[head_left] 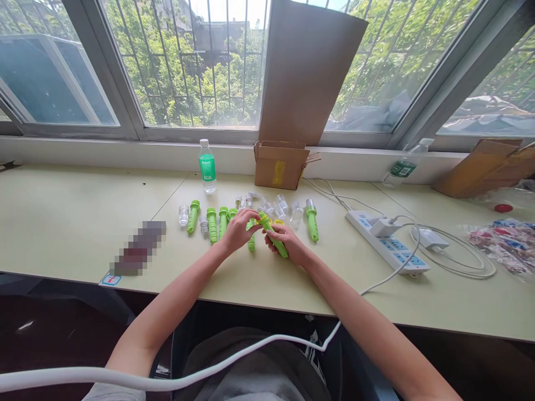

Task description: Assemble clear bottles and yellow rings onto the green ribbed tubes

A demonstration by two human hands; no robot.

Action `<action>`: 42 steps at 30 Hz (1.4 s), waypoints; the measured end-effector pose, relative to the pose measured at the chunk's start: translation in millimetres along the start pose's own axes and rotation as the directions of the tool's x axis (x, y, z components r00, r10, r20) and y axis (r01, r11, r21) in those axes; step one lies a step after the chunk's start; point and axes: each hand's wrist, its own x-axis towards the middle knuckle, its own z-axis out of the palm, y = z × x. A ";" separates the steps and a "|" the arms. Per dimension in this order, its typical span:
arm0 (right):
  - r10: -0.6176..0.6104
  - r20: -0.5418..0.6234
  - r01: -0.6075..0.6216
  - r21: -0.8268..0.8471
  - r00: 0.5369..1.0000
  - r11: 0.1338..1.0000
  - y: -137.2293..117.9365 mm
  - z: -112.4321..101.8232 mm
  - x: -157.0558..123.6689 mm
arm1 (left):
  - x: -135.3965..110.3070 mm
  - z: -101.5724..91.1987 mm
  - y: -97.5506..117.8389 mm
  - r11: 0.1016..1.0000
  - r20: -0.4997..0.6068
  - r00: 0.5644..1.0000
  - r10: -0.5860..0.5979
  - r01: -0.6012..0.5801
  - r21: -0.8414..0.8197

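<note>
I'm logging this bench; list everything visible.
Ribbed plastic tubes: about seven, green, mid-table
Plastic cups: several, clear, beside tubes
Plastic rings: few, yellow, near hands
Capped plastic bottles: two, clear, table back
Cardboard pieces: three, brown, windowside
Long power strip: one, white, right
Chargers: two, white, right
Cables: several, white, right, foreground
Bagged items: uncountable, multicoloured, far right
Pixelated patch: one, dark, left
Tabletop: one, pale yellow, centre
Barred windows: several, grey-framed, behind
Left hand: one, bare, tube's top
Right hand: one, bare, tube's body
</note>
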 end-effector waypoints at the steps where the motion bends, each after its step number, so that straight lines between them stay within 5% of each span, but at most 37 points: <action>1: 0.004 0.008 -0.004 0.005 1.000 1.000 0.1 -0.3 -0.1 | 0.2 0.2 -0.3 1.000 -0.004 1.000 0.003 -0.003 0.006; 27: 0.012 0.067 -0.017 0.077 0.998 0.997 0.8 -4.9 0.6 | -1.5 1.7 2.3 1.000 -0.008 1.000 0.029 -0.029 0.013; 42: -0.012 -0.028 0.012 -0.007 1.000 1.000 1.2 -0.1 0.0 | -3.9 1.4 0.6 0.998 0.001 0.999 0.032 -0.032 0.049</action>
